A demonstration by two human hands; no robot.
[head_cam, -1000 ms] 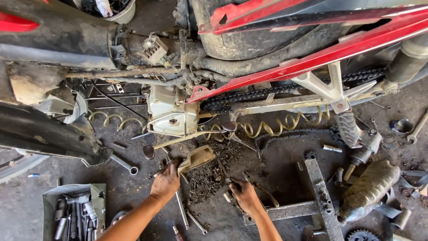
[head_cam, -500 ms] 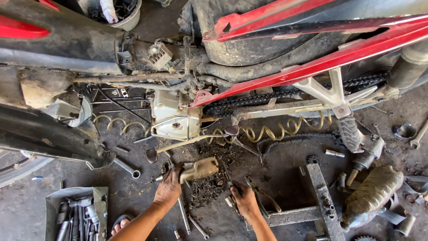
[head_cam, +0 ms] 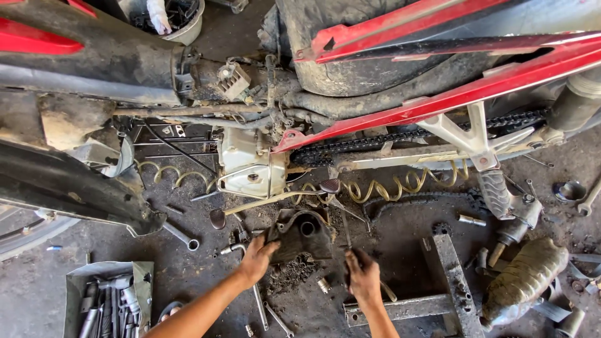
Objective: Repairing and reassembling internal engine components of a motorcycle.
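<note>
A: From the head view, the left hand was seen laid on the lower left edge of a dirty engine cover, fingers curled over its rim, so the cover was gripped there.

B: And the cover itself was placed where?

A: It was found on the oily floor, just below the pale engine casing of the motorcycle, with a heap of black grime spread just beneath it.

B: The right hand?

A: It was held knuckles-up just right of the cover, fingers bent downward. A thin dark tool seemed to be pinched there, but that could not be told for certain.

B: What else was caught in that view?

A: A red frame was seen slanting across the top, with a drive chain run beneath it. A yellowish coiled hose was strung along under the chain. A metal stand was laid to the right of the right hand, and a rusty muffler further right. A tray of sockets was set at the lower left, well apart from the hands, and a ring spanner was left between tray and cover.
</note>
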